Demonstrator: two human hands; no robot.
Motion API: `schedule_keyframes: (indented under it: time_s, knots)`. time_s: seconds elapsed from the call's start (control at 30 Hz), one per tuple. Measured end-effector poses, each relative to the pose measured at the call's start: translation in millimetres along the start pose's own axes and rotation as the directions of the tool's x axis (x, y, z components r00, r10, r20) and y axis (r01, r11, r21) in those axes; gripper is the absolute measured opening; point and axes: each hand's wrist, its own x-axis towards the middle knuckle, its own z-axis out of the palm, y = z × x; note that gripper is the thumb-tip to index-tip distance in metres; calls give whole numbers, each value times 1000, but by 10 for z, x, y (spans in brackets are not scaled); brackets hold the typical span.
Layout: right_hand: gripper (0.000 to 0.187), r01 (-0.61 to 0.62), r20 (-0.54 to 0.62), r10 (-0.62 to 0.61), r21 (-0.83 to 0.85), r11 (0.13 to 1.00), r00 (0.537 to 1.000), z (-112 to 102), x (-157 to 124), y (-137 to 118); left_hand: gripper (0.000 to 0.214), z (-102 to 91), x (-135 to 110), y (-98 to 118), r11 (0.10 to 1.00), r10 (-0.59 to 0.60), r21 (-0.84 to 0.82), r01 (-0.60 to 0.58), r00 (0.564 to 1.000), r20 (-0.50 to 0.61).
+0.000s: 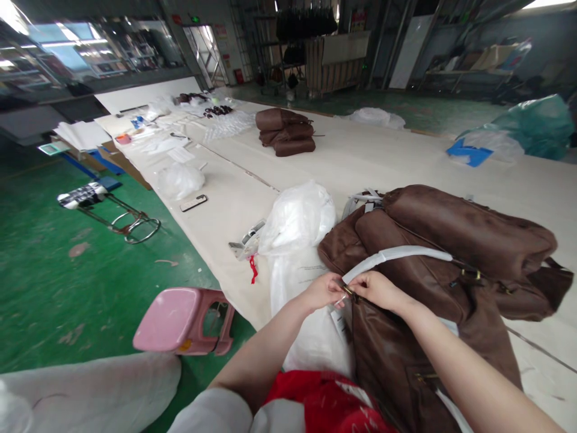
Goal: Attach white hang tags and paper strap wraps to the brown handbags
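Observation:
A brown leather bag (383,337) lies at the table's near edge, partly under my right forearm. Its carrying handle (396,254) is wrapped in white material and arches up over the bag. At the handle's left end, my left hand (325,291) pinches the brass-coloured buckle (347,289). My right hand (375,290) is closed from the other side on the strap end beside that buckle. Both sets of fingertips nearly meet there and partly hide the buckle. Another brown bag (469,222) rests just behind.
White plastic bags (300,216) lie left of my hands, near a red ribbon (253,269). Farther back are stacked brown bags (286,132) and a black-rimmed piece (193,203). A pink stool (180,322) and a round-based stool (110,210) stand on the green floor.

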Motion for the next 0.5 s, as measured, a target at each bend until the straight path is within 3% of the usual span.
schedule_keyframes:
  time_s: [0.17,0.37,0.5]
  knots:
    - [25,-80,44,81,-19,997,996,-17,64,-58,50,62,15,4,999,0,40,3,997,-74]
    - [18,-111,54,110,19,994,992,-68,114,-78,23,64,5,-37,996,-60,-78,41,964,-260]
    - [21,-136,86,130,73,988,988,-23,149,-24,31,3,1,-18,992,-55,-123,24,966,-254]
